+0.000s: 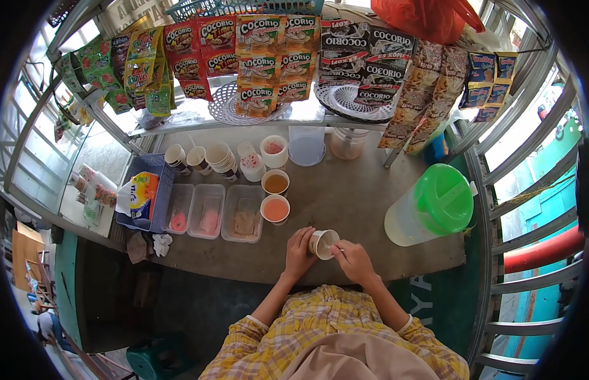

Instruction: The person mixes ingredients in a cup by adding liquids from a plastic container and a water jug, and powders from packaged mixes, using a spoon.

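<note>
My left hand [300,253] is wrapped around the side of a paper cup [325,244] near the counter's front edge. The cup tilts a little toward me, and pale contents show inside it. Over its right rim, my right hand [352,261] pinches a thin light-coloured handle, perhaps a spoon, whose lower end is inside the cup. Up and to the left stand a cup of pink-orange drink [275,209], a cup of amber drink [276,183] and a cup with reddish contents [273,151].
Plastic tubs of powder [245,212] sit left of the filled cups, with stacked paper cups [221,159] behind. A blue basket [156,166] holds a yellow packet. At right stands a green-lidded pitcher [437,202]. Drink sachets [259,63] hang from the shelf above.
</note>
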A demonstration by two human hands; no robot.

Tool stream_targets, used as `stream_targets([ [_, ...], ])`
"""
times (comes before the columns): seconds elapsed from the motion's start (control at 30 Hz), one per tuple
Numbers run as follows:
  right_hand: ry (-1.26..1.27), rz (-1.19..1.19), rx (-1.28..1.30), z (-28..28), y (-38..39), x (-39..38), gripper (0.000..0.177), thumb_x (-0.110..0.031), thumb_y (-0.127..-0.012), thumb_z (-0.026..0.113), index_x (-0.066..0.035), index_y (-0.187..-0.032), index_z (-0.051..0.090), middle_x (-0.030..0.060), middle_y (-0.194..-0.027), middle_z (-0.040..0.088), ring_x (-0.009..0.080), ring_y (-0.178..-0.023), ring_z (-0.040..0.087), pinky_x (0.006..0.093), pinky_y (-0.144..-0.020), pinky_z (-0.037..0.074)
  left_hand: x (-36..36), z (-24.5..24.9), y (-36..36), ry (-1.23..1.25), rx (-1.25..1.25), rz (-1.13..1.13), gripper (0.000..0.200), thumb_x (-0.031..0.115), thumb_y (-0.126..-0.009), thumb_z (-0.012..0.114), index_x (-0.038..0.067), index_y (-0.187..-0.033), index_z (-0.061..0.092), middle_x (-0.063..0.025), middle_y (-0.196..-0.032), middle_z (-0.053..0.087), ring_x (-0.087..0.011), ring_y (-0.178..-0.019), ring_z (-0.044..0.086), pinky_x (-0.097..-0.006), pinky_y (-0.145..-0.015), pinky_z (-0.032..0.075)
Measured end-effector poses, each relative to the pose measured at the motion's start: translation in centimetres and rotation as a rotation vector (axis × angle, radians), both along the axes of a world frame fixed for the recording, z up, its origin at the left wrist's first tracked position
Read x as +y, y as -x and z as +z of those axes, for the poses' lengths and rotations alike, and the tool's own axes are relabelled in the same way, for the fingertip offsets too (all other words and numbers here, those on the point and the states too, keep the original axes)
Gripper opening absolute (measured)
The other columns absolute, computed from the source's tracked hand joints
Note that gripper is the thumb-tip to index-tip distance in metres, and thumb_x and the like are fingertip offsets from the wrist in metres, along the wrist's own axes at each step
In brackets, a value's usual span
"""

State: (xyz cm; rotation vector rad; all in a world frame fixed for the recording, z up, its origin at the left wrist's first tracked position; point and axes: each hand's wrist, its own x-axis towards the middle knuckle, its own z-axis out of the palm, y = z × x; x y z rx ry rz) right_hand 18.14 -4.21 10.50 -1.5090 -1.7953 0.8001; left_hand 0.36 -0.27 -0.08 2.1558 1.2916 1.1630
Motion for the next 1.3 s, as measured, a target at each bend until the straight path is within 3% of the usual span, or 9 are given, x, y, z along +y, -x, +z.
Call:
stream_targets([
  [0.07,0.054,-0.048,0.201,-0.7,0.4,-0.1,0.022,-0.022,-0.095,0.051,-0.003,-0.093,0.062,0.0133,-0.085,0.064,0.0332,-0.077,0.060,0.0411,-0.069,0.039,0.1,-0.2,0.0,-0.004,-0.007,0.003,0.074,0.007,-0.060,0.078,0.010,-0.129,0.050,-0.0102,-0.128,0.055,-0.0324,-0.121,0.051,-0.0442,-0.101,0.040],
  [0.17,-0.108,-0.048,-0.111,-0.4,0.5,-0.2,0.022,-0.020,-0.095,0.051,-0.002,-0.091,0.062,0.0150,-0.083,0.063,0.0351,-0.075,0.059,0.0424,-0.068,0.041,0.1,-0.4,0.1,-0.005,-0.016,-0.016,0.074,0.006,-0.060,0.078,0.009,-0.129,0.049,-0.0108,-0.128,0.056,-0.0329,-0.121,0.051,-0.0442,-0.101,0.041],
  [0.27,0.086,-0.086,0.167,-0.4,0.6,-0.4,0.022,-0.020,-0.095,0.050,-0.002,-0.091,0.061,0.0150,-0.084,0.062,0.0352,-0.077,0.059,0.0429,-0.069,0.041,0.0,-0.2,0.2,-0.010,-0.014,-0.015,0.076,0.006,-0.060,0.079,0.009,-0.129,0.049,-0.0110,-0.128,0.056,-0.0331,-0.121,0.051,-0.0443,-0.100,0.041],
  [0.37,-0.125,-0.084,-0.047,-1.0,0.8,-0.7,0.021,-0.018,-0.095,0.051,0.000,-0.090,0.060,0.0166,-0.083,0.060,0.0364,-0.077,0.058,0.0429,-0.067,0.042,0.0,-0.2,0.2,-0.015,-0.017,-0.023,0.076,0.006,-0.059,0.079,0.009,-0.129,0.049,-0.0115,-0.128,0.056,-0.0333,-0.121,0.052,-0.0443,-0.100,0.041],
  [0.67,0.127,-0.116,0.233,-1.3,1.0,-1.6,0.021,-0.019,-0.096,0.050,-0.002,-0.091,0.060,0.0146,-0.085,0.061,0.0339,-0.077,0.059,0.0413,-0.068,0.040,0.1,-0.6,0.1,-0.031,-0.036,-0.026,0.076,0.006,-0.059,0.080,0.008,-0.128,0.050,-0.0117,-0.128,0.055,-0.0333,-0.120,0.052,-0.0440,-0.100,0.042],
  [0.77,-0.089,-0.133,-0.019,-1.0,1.2,-1.6,0.022,-0.019,-0.096,0.050,0.000,-0.090,0.060,0.0163,-0.083,0.060,0.0355,-0.075,0.058,0.0413,-0.066,0.042,0.0,-0.3,0.2,-0.019,-0.039,-0.020,0.075,0.005,-0.058,0.079,0.008,-0.127,0.050,-0.0120,-0.128,0.055,-0.0334,-0.120,0.052,-0.0440,-0.099,0.043],
  [0.87,0.124,-0.125,0.219,-1.5,1.1,-1.6,0.022,-0.021,-0.096,0.050,-0.002,-0.092,0.061,0.0137,-0.085,0.062,0.0335,-0.076,0.059,0.0409,-0.068,0.041,0.0,-0.1,0.2,-0.019,-0.060,-0.017,0.074,0.004,-0.058,0.079,0.007,-0.126,0.050,-0.0127,-0.125,0.056,-0.0339,-0.118,0.052,-0.0442,-0.099,0.043],
  [0.97,-0.043,-0.145,-0.054,-0.7,1.4,-1.5,0.023,-0.020,-0.096,0.050,0.000,-0.093,0.061,0.0159,-0.085,0.062,0.0356,-0.076,0.059,0.0411,-0.067,0.043,0.0,0.0,0.1,-0.026,-0.087,-0.014,0.074,0.004,-0.057,0.079,0.008,-0.125,0.050,-0.0128,-0.122,0.056,-0.0348,-0.116,0.053,-0.0449,-0.097,0.044],
  [1.3,0.048,-0.126,0.089,-1.2,1.4,-1.4,0.022,-0.020,-0.096,0.051,-0.001,-0.094,0.062,0.0144,-0.086,0.062,0.0344,-0.078,0.060,0.0406,-0.069,0.043,0.0,-0.2,0.1,-0.046,-0.033,0.003,0.071,0.004,-0.058,0.078,0.009,-0.123,0.051,-0.0120,-0.121,0.055,-0.0346,-0.115,0.053,-0.0451,-0.095,0.044],
])
